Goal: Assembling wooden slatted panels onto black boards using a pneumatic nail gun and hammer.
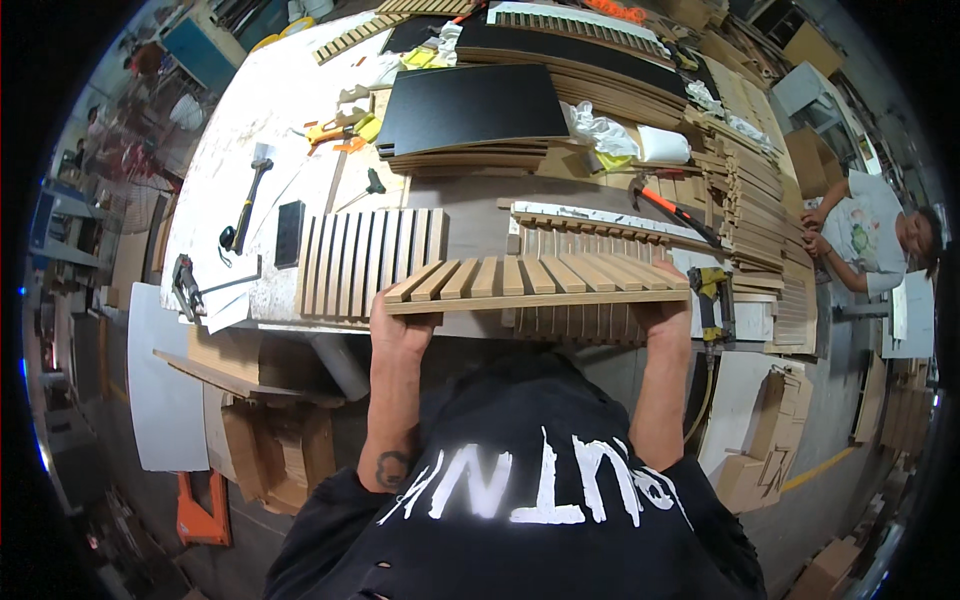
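A cluttered workshop desk (300,80) fills the upper frame. At centre, the left hand (398,325) and right hand (668,318) each clamp their grip on an end of a slatted light-wood panel (535,280), held level above another slatted panel (365,262).

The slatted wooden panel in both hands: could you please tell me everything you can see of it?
The slatted panel is light brown wood: a row of flat slats side by side with narrow gaps, fixed across a long strip along the near edge. It is held level above the near edge of the workbench, clear of it. The left hand grips its left end from below, the right hand its right end. A similar panel lies flat just beyond, to the left.
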### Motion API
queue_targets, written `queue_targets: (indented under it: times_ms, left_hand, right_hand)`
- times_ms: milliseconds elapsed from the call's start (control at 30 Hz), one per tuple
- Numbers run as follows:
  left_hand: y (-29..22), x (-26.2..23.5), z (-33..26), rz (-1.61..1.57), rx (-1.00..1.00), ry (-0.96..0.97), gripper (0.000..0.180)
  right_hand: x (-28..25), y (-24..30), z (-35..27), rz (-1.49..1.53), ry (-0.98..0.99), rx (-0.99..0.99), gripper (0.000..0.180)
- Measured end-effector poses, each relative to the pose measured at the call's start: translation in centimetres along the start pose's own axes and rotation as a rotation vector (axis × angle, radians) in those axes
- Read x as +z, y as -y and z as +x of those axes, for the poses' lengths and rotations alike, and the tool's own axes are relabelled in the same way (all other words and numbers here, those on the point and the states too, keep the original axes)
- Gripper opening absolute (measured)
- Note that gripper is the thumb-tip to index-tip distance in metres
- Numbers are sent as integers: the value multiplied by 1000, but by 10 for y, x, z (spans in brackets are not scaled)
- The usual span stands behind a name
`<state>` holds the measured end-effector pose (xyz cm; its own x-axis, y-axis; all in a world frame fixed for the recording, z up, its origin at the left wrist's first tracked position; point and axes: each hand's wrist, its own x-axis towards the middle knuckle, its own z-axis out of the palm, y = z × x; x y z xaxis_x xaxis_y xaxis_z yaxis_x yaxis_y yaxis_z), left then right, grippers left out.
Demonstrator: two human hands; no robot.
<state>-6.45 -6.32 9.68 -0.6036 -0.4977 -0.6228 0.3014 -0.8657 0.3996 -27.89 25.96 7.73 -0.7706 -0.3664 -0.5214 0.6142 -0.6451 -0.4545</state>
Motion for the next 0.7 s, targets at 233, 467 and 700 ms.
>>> queue_targets:
  times_ms: [233, 467, 700]
  left_hand:
    - [-9, 1, -4, 22, 19, 95, 38]
    - [-23, -13, 7, -60, -111, 149, 36]
    - [-35, -23, 14, -59, -130, 195, 33]
  right_hand:
    - [10, -7, -8, -15, -53, 18, 30]
    - [20, -15, -16, -11, -28, 24, 30]
    - [27, -28, -19, -56, -62, -110, 31]
